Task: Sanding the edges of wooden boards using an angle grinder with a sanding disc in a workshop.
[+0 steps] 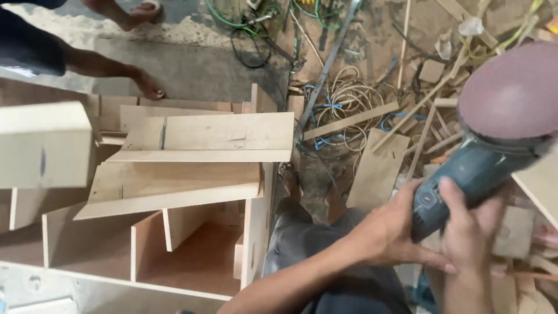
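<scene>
Both my hands hold a blue-grey disc sander (476,168) at the right, its round maroon sanding disc (511,93) turned up toward the camera. My left hand (389,227) cups the tool's body from below and the left. My right hand (471,232) wraps the body from the near side, thumb over the top. My dark trousers (314,256) show below.
A plywood cabinet frame (192,256) with loose boards (203,151) laid across it fills the left. Another person's bare legs and feet (145,87) stand at top left. Coiled cables (343,99), wood offcuts and strips litter the floor at top right.
</scene>
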